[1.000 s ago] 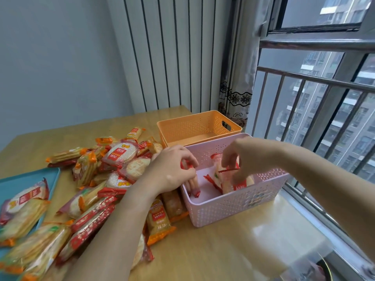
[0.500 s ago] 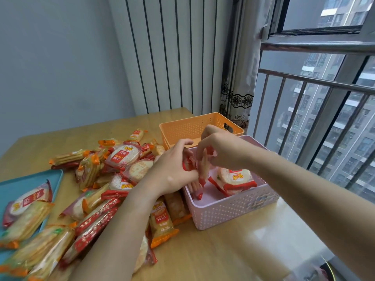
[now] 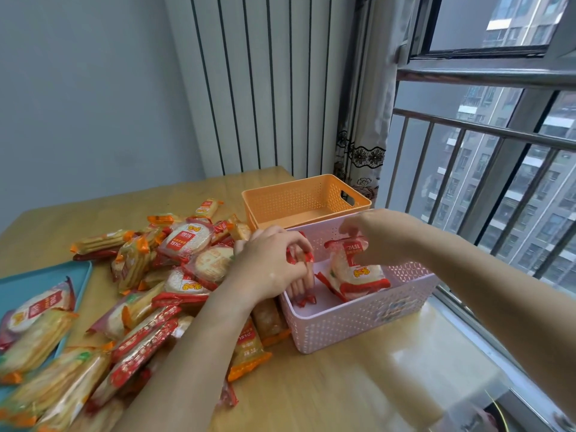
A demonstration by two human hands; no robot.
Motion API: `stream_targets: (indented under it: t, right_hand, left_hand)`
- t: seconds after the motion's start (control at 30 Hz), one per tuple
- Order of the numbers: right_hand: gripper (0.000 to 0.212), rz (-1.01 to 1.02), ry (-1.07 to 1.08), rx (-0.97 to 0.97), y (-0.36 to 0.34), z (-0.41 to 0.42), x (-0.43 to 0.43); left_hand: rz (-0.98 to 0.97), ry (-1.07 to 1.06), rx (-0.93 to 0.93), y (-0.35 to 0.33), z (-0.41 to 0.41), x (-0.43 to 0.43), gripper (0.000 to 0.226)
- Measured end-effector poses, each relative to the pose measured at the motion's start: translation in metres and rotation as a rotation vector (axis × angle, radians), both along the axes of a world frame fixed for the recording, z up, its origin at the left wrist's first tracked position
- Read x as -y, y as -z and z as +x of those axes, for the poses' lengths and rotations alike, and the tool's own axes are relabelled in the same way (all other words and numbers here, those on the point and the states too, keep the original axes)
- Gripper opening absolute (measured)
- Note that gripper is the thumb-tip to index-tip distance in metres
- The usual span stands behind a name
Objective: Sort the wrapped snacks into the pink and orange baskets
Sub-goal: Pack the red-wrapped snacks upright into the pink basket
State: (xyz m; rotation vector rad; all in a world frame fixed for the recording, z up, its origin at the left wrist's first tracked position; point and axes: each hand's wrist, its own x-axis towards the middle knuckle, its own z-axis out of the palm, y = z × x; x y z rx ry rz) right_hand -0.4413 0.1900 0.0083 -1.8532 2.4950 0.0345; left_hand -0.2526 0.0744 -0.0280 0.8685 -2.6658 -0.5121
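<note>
Both hands work inside the pink basket [image 3: 358, 322]. The left hand [image 3: 265, 269] sits at its left wall, with the fingers [image 3: 296, 244] curled round a bunch of red-ended sausage sticks [image 3: 300, 283]. The right hand [image 3: 377, 235] is over the basket's middle, and its fingers [image 3: 349, 224] pinch the red top seam of a round cracker packet [image 3: 355, 269].

To do this step well, I would lower each snack until it touches the basket floor before letting go. Lay the sticks flat along the left wall so they do not tip out onto the pile of snacks [image 3: 187, 241] left of the basket.

The sticks stand nearly upright, with their long axis running from the hand down to the basket floor and the twisted end pointing down. The cracker packet leans, printed face up, with its top seam raised toward the far wall. The orange basket [image 3: 299, 198] behind the pink basket holds nothing I can see.
</note>
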Motion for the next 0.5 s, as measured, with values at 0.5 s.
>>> stream_targets:
  t: [0.5]
  right_hand:
    - [0.046, 0.296, -0.092, 0.06, 0.008, 0.016, 0.011]
  left_hand:
    - [0.005, -0.005, 0.004, -0.002, 0.001, 0.0, 0.025]
